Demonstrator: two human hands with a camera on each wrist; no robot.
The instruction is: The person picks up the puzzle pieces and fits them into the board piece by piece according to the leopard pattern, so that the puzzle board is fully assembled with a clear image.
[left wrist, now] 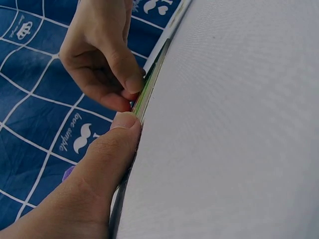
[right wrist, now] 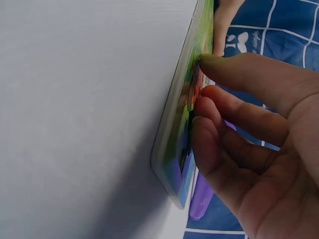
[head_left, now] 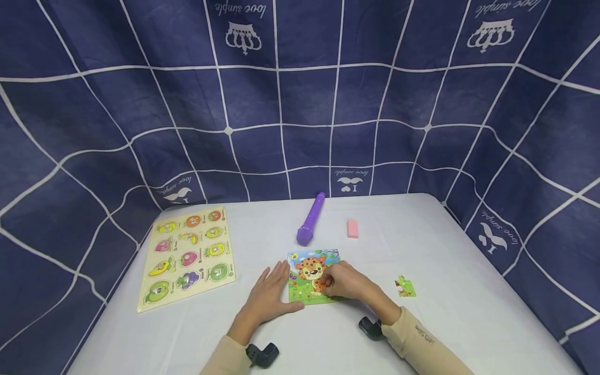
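A jigsaw puzzle (head_left: 300,291) with a spotted leopard cub lies flat on the white table in the head view. My left hand (head_left: 268,296) rests at its left side with fingers extended; in the left wrist view its thumb (left wrist: 107,149) touches the near edge. My right hand (head_left: 347,281) is over the puzzle's right part. In the right wrist view its curled fingers and thumb (right wrist: 234,69) pinch a puzzle piece (right wrist: 192,89), slightly raised at the board's surface and partly hidden by the fingers. Another puzzle piece (head_left: 405,288) lies loose on the table to the right.
A wooden fruit puzzle board (head_left: 187,255) lies at the left of the table (head_left: 262,224). Beyond the leopard puzzle are a purple toy microphone (head_left: 310,221) and a pink block (head_left: 352,229). A blue checked curtain (head_left: 304,99) hangs behind the table and at the sides.
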